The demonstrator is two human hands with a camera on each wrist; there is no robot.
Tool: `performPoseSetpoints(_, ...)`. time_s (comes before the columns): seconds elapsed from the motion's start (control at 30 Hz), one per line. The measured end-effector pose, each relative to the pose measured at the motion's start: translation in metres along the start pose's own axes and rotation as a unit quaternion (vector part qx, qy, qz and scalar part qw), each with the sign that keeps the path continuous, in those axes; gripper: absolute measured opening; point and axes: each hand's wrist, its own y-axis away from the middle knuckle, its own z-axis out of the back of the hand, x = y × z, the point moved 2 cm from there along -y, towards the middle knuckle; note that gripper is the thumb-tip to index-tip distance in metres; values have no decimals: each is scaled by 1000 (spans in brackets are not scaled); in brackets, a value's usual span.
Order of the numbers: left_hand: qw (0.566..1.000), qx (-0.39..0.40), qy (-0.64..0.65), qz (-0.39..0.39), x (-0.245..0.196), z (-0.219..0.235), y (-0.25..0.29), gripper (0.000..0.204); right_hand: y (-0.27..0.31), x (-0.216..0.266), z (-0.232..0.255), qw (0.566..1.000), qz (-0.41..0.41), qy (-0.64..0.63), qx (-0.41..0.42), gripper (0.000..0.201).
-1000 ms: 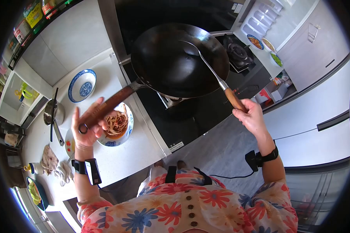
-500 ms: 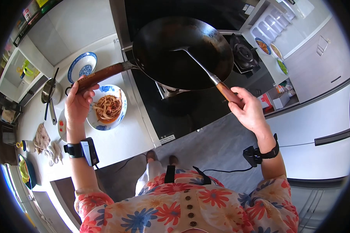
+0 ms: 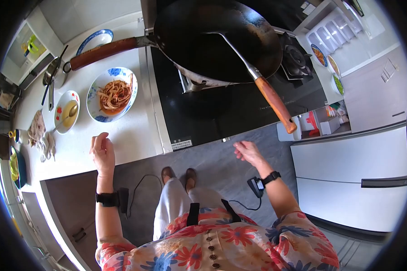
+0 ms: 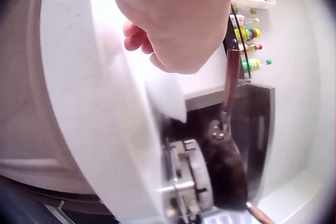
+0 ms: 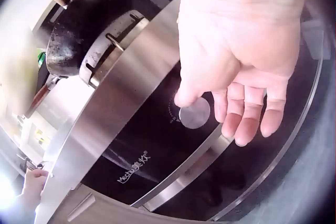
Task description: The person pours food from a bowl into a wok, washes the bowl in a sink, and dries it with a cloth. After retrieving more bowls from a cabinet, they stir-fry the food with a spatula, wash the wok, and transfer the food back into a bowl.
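My left hand (image 3: 103, 151) hangs with loosely curled fingers over the counter's front edge and holds nothing. My right hand (image 3: 249, 152) is low in front of the stove. The right wrist view puts its thumb at the edge of a round silver knob (image 5: 195, 113) on the black front panel, its other fingers bent downward. On the stove stands a dark wok (image 3: 181, 22), its wooden handle (image 3: 106, 50) pointing left. A spatula (image 3: 273, 101) rests in it, its wooden grip sticking out over the right rim.
On the left counter are a patterned bowl (image 3: 92, 97) of brown strips in sauce, a small bowl with a spoon (image 3: 73, 109), a blue-rimmed bowl (image 3: 105, 36) and a saucepan (image 3: 50, 92). Small dishes (image 3: 319, 55) line the right side, beside the second burner (image 3: 296, 58).
My left hand has let go of the wok handle and drawn back. The right hand has released the spatula and dropped towards the stove's front. The head view has tilted down.
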Motion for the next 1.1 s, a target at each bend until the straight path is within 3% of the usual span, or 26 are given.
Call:
performPoseSetpoints(0.07,995,10,-91,39,11,-6,3,14,-17,-7,-15,999,-9,4,36,35)
performPoseSetpoints(0.3,996,-12,-83,41,15,-8,4,11,-32,-25,-45,984,-8,-166,66,44)
performPoseSetpoints(0.4,997,-24,-65,33,18,-8,6,11,-38,-35,-51,953,44,-287,83,48)
performPoseSetpoints(0.5,996,-35,-72,37,22,-6,6,12,-44,-35,-53,951,79,-292,67,46)
performPoseSetpoints(0.57,996,-45,-56,45,23,-8,7,10,-50,-35,-48,960,84,-259,64,44)
performPoseSetpoints(0.63,996,-46,-63,50,24,-8,6,10,-48,-26,-44,988,98,-121,-5,42)
performPoseSetpoints(0.73,995,-31,-70,56,25,-10,7,12,-44,-17,-49,987,131,11,-96,39)
performPoseSetpoints(0.8,995,-30,-74,55,27,-11,7,12,-45,-9,-50,950,177,183,-181,40)
performPoseSetpoints(0.83,995,-27,-80,49,27,-11,6,13,-45,-9,-49,949,178,187,-180,40)
performPoseSetpoints(0.9,995,-26,-83,58,30,-12,7,13,-38,-3,-51,873,206,366,-246,43)
performPoseSetpoints(1.1,994,-35,-95,45,32,-13,6,14,-36,3,-52,861,170,413,-243,45)
